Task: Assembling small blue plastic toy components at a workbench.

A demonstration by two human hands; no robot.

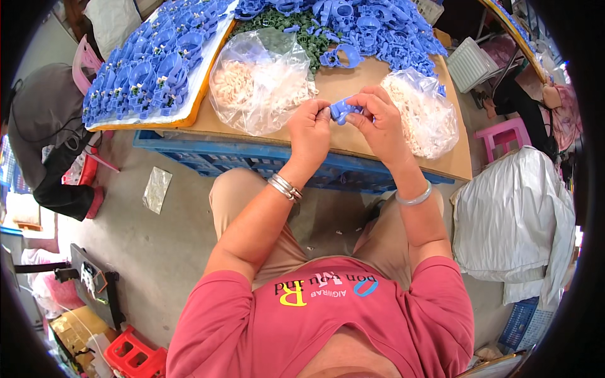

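Observation:
Between my two hands, above the front part of the brown work board (pixel 340 85), is a small blue plastic part (pixel 343 111). My left hand (pixel 310 126) pinches its left end between thumb and fingers. My right hand (pixel 378 121) grips its right side, fingertips bent over it. A clear bag of small cream-coloured pieces (pixel 258 82) lies open beside my left hand. Another such bag (pixel 425 116) lies just right of my right hand. Behind them are a heap of loose blue plastic parts (pixel 378 31) and a pile of dark green pieces (pixel 271 28).
At left, a white tray with an orange edge (pixel 196 94) bears rows of blue assemblies (pixel 145 75). Blue crates (pixel 208 157) support the board. A person in dark clothes (pixel 47 126) is at left, another person (pixel 558 116) at right. A large white sack (pixel 513 214) stands at right.

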